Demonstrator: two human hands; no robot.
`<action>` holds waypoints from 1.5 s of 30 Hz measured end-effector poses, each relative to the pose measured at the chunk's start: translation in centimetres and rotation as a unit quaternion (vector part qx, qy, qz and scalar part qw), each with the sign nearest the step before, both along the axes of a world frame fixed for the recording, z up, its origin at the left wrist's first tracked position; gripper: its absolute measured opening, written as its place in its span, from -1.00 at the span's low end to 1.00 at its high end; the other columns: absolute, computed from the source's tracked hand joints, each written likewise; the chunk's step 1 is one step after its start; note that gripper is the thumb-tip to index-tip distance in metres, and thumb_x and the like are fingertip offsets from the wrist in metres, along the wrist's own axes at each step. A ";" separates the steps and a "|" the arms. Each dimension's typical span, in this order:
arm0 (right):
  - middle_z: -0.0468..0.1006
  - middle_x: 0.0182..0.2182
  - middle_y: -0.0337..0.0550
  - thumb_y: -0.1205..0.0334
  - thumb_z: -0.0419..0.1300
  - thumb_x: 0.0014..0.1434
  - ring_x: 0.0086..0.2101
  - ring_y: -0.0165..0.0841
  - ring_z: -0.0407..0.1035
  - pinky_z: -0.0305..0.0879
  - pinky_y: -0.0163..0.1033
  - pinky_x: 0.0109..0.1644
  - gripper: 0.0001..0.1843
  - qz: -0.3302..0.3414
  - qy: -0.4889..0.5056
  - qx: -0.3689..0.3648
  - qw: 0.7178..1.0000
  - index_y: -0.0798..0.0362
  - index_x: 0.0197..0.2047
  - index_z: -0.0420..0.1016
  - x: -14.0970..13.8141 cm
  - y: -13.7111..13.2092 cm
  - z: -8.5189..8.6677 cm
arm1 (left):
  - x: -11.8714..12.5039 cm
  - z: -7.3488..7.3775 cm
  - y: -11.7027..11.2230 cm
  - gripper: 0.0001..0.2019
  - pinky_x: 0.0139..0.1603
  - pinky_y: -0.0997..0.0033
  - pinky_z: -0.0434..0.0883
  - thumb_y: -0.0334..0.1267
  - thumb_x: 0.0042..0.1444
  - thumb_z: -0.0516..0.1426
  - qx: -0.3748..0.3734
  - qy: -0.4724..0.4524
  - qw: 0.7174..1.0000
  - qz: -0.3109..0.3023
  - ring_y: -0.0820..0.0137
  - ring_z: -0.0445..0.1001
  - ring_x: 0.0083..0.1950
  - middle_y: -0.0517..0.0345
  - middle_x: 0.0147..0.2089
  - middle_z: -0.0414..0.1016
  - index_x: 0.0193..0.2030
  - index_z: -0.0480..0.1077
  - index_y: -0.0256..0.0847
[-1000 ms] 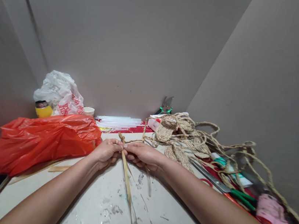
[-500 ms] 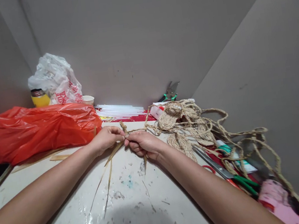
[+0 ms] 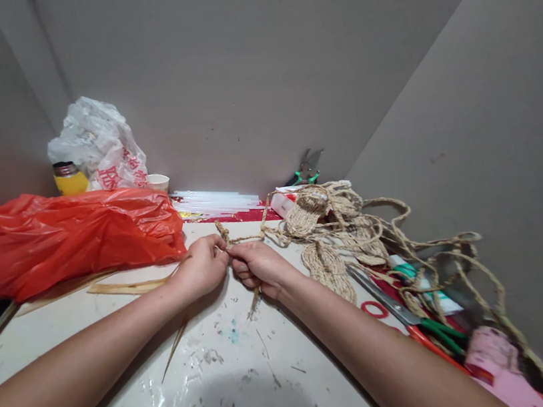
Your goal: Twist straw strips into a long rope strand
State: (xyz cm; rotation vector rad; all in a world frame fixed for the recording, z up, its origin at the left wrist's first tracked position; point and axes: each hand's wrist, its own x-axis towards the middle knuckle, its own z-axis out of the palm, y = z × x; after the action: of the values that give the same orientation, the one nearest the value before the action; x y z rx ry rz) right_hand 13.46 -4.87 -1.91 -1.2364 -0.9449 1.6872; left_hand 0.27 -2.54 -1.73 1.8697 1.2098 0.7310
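Note:
My left hand (image 3: 203,268) and my right hand (image 3: 256,265) meet knuckle to knuckle over the table, both closed in a pinch on the end of a twisted straw rope (image 3: 243,238). The rope runs right into a heap of braided straw coils (image 3: 330,229). Thin dry straw strips (image 3: 176,341) hang down from under my left hand, and a short strip end sticks out below my right hand.
A red plastic bag (image 3: 78,234) lies at the left, with a white bag (image 3: 96,147), a yellow jar (image 3: 69,179) and a paper cup (image 3: 159,181) behind it. Clear sticks (image 3: 215,201), green-handled pliers (image 3: 307,166), scissors (image 3: 409,319) and a red ring (image 3: 373,310) lie at the right. Grey walls enclose the stained table (image 3: 228,398).
The long straw strips that hung straight down between my hands have swung left and now trail under my left hand. My hands stayed together on the rope end.

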 end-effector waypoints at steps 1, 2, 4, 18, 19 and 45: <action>0.03 -0.81 -0.51 0.16 0.15 0.00 -0.77 -0.63 -0.25 -0.36 -0.47 -0.74 -0.70 0.003 0.007 -0.003 1.000 0.04 -0.61 0.12 0.0 0.0 0.0 | 0.2 -0.2 -0.4 -0.88 -0.47 0.53 0.16 -0.36 0.03 0.00 0.027 0.018 0.999 0.007 0.50 0.29 -0.51 0.22 -0.53 0.38 -0.33 0.35 -0.24; 0.03 -0.81 -0.51 0.15 0.17 -0.01 -0.77 -0.64 -0.25 -0.36 -0.47 -0.74 -0.68 0.006 0.015 -0.004 1.000 0.04 -0.61 0.11 0.0 -0.1 0.1 | 0.3 -0.4 -0.7 -0.87 -0.47 0.52 0.16 -0.36 0.04 0.00 0.046 0.032 0.998 0.014 0.49 0.29 -0.51 0.22 -0.53 0.38 -0.30 0.34 -0.23; 0.03 -0.82 -0.52 0.17 0.22 -0.06 -0.77 -0.65 -0.25 -0.36 -0.48 -0.74 -0.67 0.007 0.028 -0.004 1.000 0.05 -0.63 0.12 0.1 -0.1 0.1 | 0.5 -0.7 -1.3 -0.86 -0.47 0.52 0.16 -0.37 0.04 -0.01 0.068 0.051 0.996 0.021 0.48 0.30 -0.52 0.23 -0.54 0.38 -0.25 0.32 -0.22; 0.00 -0.79 -0.54 0.30 0.23 -0.10 -0.74 -0.66 -0.28 -0.38 -0.50 -0.72 -0.86 0.040 0.059 -0.026 0.997 0.14 -0.51 0.32 1.6 0.3 0.0 | -0.8 1.6 1.2 -0.85 -0.47 0.55 0.23 -0.33 -0.07 0.10 -0.077 -0.031 0.996 0.015 0.52 0.31 -0.51 0.22 -0.51 0.41 -0.32 0.40 -0.28; 0.00 -0.78 -0.53 0.30 0.23 -0.08 -0.74 -0.66 -0.28 -0.38 -0.50 -0.72 -0.87 0.049 0.061 -0.028 0.997 0.16 -0.48 0.36 1.7 0.4 0.0 | -0.8 1.5 1.3 -0.87 -0.44 0.55 0.24 -0.36 -0.08 0.09 -0.077 -0.062 0.995 0.028 0.53 0.30 -0.50 0.22 -0.49 0.40 -0.34 0.39 -0.28; 0.09 -0.80 -0.47 0.10 0.19 0.01 -0.76 -0.59 -0.17 -0.31 -0.39 -0.71 -0.76 0.137 -0.149 0.077 0.976 0.15 -0.47 0.43 3.1 0.8 -0.1 | -0.5 -0.6 0.9 -0.77 -0.43 0.50 0.13 -0.24 0.07 -0.04 0.045 0.058 0.994 -0.080 0.44 0.29 -0.44 0.20 -0.50 0.37 -0.49 0.35 -0.22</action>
State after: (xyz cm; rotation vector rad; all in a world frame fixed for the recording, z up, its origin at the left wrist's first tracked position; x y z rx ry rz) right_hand 16.61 -4.09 -2.01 -1.3225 -1.4574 1.6240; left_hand -0.27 -1.62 -2.29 2.0822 1.0983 0.6046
